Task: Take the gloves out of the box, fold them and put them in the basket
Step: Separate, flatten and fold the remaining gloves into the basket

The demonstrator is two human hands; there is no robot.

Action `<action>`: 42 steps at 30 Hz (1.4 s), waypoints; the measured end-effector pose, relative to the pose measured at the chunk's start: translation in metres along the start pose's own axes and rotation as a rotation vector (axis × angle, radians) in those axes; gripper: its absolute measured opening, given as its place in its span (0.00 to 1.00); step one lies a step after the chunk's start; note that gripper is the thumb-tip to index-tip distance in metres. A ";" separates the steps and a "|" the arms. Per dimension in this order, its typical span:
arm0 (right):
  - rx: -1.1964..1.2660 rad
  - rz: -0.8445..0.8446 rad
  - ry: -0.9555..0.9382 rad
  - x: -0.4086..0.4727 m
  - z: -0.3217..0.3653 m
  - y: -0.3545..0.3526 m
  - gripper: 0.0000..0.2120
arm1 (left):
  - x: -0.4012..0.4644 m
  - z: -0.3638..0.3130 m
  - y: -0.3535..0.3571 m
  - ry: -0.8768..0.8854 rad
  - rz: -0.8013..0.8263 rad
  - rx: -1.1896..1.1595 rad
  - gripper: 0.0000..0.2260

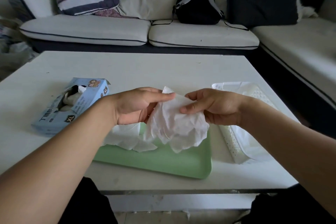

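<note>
White table [163, 67] carries a green tray [163, 162] at its near edge, a white perforated basket [231, 138] toward the right edge and a blue glove box [87, 96], opened, toward the left edge. Above the tray, left hand [134, 105] and right hand [214, 105] each pinch one crumpled white glove [178, 125] between thumb and curled fingers. More gloves [127, 138] lie on the tray's far left corner.

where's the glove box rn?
Head view: the glove box lies on the white table, far left, just behind the left hand and left of the green tray.
</note>
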State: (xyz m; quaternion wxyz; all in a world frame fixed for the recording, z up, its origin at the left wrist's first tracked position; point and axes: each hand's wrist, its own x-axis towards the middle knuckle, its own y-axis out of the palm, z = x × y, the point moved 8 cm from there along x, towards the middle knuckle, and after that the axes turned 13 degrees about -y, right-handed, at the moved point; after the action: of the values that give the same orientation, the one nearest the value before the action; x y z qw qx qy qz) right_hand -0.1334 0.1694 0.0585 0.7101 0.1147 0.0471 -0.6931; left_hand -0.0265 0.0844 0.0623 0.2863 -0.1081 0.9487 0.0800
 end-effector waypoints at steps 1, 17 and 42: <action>0.014 0.048 0.040 -0.001 -0.005 0.004 0.22 | 0.000 0.003 0.001 -0.031 -0.005 0.067 0.17; -0.710 -0.603 -0.826 -0.007 0.077 -0.050 0.10 | -0.010 -0.058 -0.032 0.801 -0.781 0.360 0.04; -1.107 0.385 0.047 0.018 -0.070 -0.001 0.08 | 0.063 0.073 0.023 -0.017 -0.166 1.037 0.06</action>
State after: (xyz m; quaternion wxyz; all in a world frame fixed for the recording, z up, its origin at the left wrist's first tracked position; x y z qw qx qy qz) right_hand -0.1269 0.1680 -0.0134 0.7760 -0.2516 0.3962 -0.4213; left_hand -0.0451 0.1125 -0.0315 0.3151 -0.0265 0.8495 -0.4224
